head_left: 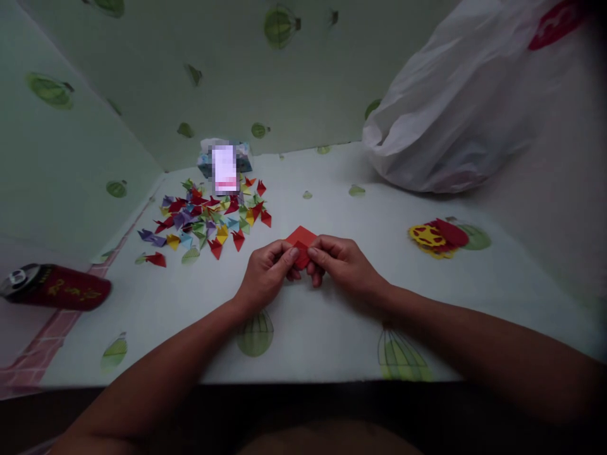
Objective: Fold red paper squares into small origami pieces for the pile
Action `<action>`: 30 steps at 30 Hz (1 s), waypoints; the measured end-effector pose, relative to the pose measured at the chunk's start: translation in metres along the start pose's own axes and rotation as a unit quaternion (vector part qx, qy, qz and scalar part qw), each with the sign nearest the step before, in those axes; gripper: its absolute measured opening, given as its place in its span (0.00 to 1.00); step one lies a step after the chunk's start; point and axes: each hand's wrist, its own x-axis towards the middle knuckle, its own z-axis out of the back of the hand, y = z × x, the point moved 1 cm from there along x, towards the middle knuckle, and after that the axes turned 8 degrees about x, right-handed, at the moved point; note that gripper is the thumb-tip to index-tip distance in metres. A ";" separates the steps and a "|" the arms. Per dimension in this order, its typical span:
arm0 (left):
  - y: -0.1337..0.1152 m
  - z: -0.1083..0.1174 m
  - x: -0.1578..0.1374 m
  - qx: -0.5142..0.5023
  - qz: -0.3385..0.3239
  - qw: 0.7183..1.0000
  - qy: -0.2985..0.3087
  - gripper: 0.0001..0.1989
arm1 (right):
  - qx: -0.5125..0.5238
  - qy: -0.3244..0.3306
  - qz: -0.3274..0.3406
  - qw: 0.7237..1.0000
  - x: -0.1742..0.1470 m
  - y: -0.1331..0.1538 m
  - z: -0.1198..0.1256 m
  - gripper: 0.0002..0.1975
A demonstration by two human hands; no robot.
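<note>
A small red sheet of origami paper [301,236], partly folded, is held just above the middle of the table. My left hand [274,268] pinches its left edge between thumb and fingers. On the opposite edge, my right hand [337,258] grips the paper the same way, thumb on top. A folded flap points toward me between the two thumbs. Behind and to the left lies a pile of folded paper cranes [208,218] in red, yellow, purple, green and blue, apart from both hands.
A lit phone [224,169] leans on a tissue box [245,157] behind the cranes. At the left edge there is a red drink can [66,287]. Red and yellow cut-outs [434,237] lie on the right of the table [327,341], below a bulky white plastic bag [441,120].
</note>
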 end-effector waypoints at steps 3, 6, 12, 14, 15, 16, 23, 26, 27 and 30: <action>0.002 0.001 0.000 0.004 0.001 1.000 0.004 0.14 | 0.008 -0.010 -0.006 1.000 -0.001 0.002 -0.001 0.15; 0.006 0.002 -0.001 0.009 0.001 1.000 0.019 0.13 | 0.015 -0.015 -0.016 1.000 -0.002 0.003 -0.002 0.15; 0.008 0.018 0.002 0.153 -0.164 0.970 -0.093 0.06 | 0.111 -0.064 -0.043 0.991 0.002 0.000 0.002 0.14; 0.007 0.020 0.004 0.219 -0.273 0.933 -0.084 0.11 | 0.153 -0.070 -0.060 0.984 0.003 -0.001 0.002 0.14; 0.007 0.021 0.005 0.250 -0.321 0.911 -0.071 0.16 | 0.169 -0.067 -0.069 0.981 0.002 -0.001 0.001 0.14; 0.006 0.020 0.006 0.278 -0.354 0.890 -0.072 0.17 | 0.183 -0.060 -0.079 0.978 0.002 -0.002 0.000 0.14; 0.006 0.014 0.001 0.227 -0.267 0.931 -0.103 0.02 | 0.163 -0.011 -0.085 0.983 -0.002 -0.003 -0.006 0.16; 0.008 0.010 -0.002 0.082 -0.071 0.990 -0.091 0.04 | 0.088 -0.024 -0.014 0.996 0.000 0.001 -0.004 0.12; 0.008 0.008 -0.002 0.030 -0.027 0.996 -0.075 0.06 | 0.069 -0.017 -0.002 0.997 0.000 0.002 -0.004 0.11; 0.007 0.004 -0.004 -0.063 0.032 0.997 -0.034 0.07 | 0.034 0.001 0.004 0.999 0.000 0.005 -0.005 0.07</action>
